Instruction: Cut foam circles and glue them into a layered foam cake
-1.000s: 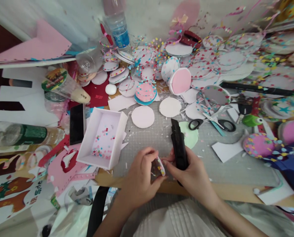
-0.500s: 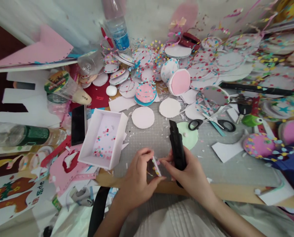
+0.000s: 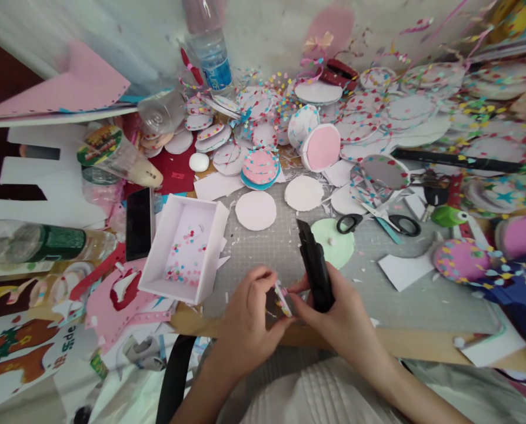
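Note:
My left hand point(image 3: 247, 321) pinches a small round foam disc point(image 3: 283, 299) with a confetti-dotted rim, held on edge just above the near edge of the grey cutting mat point(image 3: 263, 250). My right hand point(image 3: 340, 315) grips a black utility knife point(image 3: 315, 266) that points away from me, while its thumb and forefinger touch the disc's right side. Both hands meet at the disc, close to my body.
A white box point(image 3: 187, 247) with confetti sits left of my hands, a black phone point(image 3: 138, 222) beside it. Foam discs point(image 3: 256, 210), scissors point(image 3: 380, 222), bottles point(image 3: 207, 44) and decorated circles crowd the far and right side. A dark blue glue gun point(image 3: 519, 291) lies right.
The knife's tip has tilted slightly leftward and the disc has turned a little between my fingers. Both hands stay in the same spot.

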Tool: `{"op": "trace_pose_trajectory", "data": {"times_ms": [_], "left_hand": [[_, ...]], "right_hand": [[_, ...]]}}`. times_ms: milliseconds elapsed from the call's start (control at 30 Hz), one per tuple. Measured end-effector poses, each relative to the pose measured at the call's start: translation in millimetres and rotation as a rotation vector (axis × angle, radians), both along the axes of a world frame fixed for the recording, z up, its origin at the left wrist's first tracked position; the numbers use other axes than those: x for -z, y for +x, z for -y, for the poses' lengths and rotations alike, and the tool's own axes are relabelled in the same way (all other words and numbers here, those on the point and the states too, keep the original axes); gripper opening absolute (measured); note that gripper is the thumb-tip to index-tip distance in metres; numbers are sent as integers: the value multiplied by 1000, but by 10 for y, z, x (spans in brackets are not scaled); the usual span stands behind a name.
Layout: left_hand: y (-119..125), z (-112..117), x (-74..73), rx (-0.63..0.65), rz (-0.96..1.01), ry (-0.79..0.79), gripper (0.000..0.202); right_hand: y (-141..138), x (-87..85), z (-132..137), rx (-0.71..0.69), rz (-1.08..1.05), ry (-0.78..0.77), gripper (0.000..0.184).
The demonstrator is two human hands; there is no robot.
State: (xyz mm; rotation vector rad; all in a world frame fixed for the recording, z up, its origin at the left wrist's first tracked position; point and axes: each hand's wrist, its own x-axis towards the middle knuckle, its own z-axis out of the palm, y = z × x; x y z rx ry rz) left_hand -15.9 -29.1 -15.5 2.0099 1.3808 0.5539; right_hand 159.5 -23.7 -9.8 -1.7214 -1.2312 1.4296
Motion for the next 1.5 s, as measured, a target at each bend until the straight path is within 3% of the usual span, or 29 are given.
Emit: {"op": "trace_pose_trajectory", "data": {"times_ms": [400,633,833,1133,1500], "left_hand": [[11,-19,18,35,-4,36,57],[0,-4,-1,10,16,-38,56],[-185,-161,-75,-57,-50,-108,62],[-263,-251,-34,-66,-98,-14,37],[-235,-200,17,-55,-116,1,37]], "right_hand": [[-29,16,-39,46,-8,-9,22],[-21,55,-57,29,11,55,16],[159,139,40,-158,45,165,12],[371,74,240,-456,145,194,45],[348,63,218,-572,279,261,52]]}}
